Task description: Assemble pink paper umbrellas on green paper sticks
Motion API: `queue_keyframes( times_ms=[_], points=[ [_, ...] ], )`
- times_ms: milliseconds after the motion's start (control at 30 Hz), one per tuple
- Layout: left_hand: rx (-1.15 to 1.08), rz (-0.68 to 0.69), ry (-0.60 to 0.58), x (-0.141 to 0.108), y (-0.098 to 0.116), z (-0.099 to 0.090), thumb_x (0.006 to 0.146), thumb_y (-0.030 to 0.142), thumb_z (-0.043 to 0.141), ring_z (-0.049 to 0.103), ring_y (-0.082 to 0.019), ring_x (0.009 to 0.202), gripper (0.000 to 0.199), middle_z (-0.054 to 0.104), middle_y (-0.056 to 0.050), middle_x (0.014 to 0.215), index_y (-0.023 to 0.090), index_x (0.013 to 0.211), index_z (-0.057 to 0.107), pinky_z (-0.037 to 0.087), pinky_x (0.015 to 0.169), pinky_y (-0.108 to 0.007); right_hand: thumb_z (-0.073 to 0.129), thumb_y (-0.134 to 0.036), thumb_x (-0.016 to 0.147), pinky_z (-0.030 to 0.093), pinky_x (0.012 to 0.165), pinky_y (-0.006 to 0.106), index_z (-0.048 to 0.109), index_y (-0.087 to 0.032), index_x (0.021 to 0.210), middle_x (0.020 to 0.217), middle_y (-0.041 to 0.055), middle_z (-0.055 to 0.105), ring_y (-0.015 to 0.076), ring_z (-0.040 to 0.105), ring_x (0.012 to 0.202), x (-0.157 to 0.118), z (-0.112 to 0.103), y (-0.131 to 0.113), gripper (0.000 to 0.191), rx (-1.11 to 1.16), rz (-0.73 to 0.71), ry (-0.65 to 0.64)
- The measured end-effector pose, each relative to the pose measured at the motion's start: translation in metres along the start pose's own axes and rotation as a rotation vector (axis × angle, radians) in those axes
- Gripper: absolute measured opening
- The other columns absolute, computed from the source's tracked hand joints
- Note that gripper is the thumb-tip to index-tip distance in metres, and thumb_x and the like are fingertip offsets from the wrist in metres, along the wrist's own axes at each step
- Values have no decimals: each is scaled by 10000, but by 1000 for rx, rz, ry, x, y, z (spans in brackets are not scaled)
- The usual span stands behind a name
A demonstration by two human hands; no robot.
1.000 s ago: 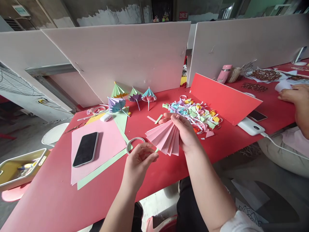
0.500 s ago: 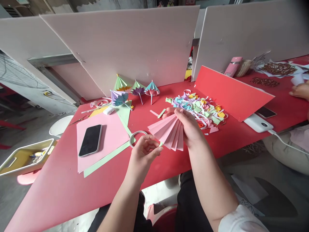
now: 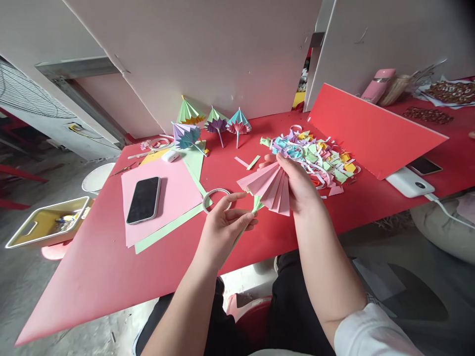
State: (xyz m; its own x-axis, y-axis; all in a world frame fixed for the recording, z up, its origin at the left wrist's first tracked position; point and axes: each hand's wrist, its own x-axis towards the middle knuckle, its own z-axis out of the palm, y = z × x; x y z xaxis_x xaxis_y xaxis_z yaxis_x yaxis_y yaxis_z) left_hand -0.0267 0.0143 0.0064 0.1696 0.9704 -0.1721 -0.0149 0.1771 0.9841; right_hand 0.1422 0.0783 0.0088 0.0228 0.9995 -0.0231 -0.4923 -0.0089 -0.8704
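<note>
My right hand (image 3: 300, 184) grips a pink pleated paper canopy (image 3: 267, 187) near its narrow top, its folds fanned out toward me. My left hand (image 3: 227, 226) pinches a green folded paper piece (image 3: 257, 203), which spreads into pleats just under the lower edge of the canopy. Whether the green piece joins the pink one inside the folds is hidden. A tape roll (image 3: 216, 200) lies on the table just behind my left fingers. Several finished paper umbrellas (image 3: 238, 122) stand or lean at the back.
Colourful paper scraps (image 3: 315, 157) are heaped behind my right hand, before an upright red board (image 3: 376, 131). To the left, a phone (image 3: 144, 200) rests on pink sheets (image 3: 178, 190). A white power bank (image 3: 409, 182) with a cable sits at right. A bin (image 3: 48, 222) stands below left.
My view has tilted down slightly. The green piece, mostly hidden before, now shows as small pleats between my left fingers and the pink canopy. The canopy remains in my right hand.
</note>
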Motion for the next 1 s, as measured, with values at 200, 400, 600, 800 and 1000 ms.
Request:
queue_keyframes(
  times_ms=[200, 400, 600, 800, 1000],
  points=[
    [-63, -43, -31, 0, 0, 2, 762, 328, 652, 684, -199, 745, 434, 710, -46, 804, 204, 1157, 521, 545, 744, -338, 647, -466, 711, 504, 664, 292, 644, -199, 826, 764, 24, 675, 181, 650, 773, 3, 2, 4, 291, 23, 25, 6],
    [-141, -77, -45, 7, -11, 2, 731, 328, 678, 660, -149, 678, 272, 671, -9, 765, 194, 949, 585, 525, 729, -306, 681, -473, 664, 494, 657, 306, 593, -190, 693, 671, 13, 661, 188, 651, 736, 1, 8, 0, 298, -4, -46, 58],
    [-216, -121, -19, 12, -20, 3, 690, 304, 722, 636, -120, 678, 226, 639, 5, 708, 176, 796, 568, 477, 622, -218, 664, -463, 693, 473, 663, 301, 583, -184, 683, 682, 19, 674, 182, 647, 728, -5, 12, -6, 291, -44, -92, -1],
    [-277, -135, -77, 12, -20, 4, 701, 267, 722, 590, -66, 621, 194, 613, 28, 664, 163, 717, 560, 471, 670, -195, 654, -474, 697, 457, 653, 301, 589, -189, 674, 671, 22, 673, 187, 642, 725, -6, 11, -6, 293, -77, -117, -13],
    [-297, -122, -79, 13, -22, 3, 709, 272, 721, 604, -83, 632, 207, 624, 19, 650, 165, 742, 547, 483, 678, -215, 661, -475, 690, 461, 669, 309, 597, -188, 684, 680, 24, 675, 193, 643, 744, -8, 11, -7, 295, -65, -115, -31]
  ],
)
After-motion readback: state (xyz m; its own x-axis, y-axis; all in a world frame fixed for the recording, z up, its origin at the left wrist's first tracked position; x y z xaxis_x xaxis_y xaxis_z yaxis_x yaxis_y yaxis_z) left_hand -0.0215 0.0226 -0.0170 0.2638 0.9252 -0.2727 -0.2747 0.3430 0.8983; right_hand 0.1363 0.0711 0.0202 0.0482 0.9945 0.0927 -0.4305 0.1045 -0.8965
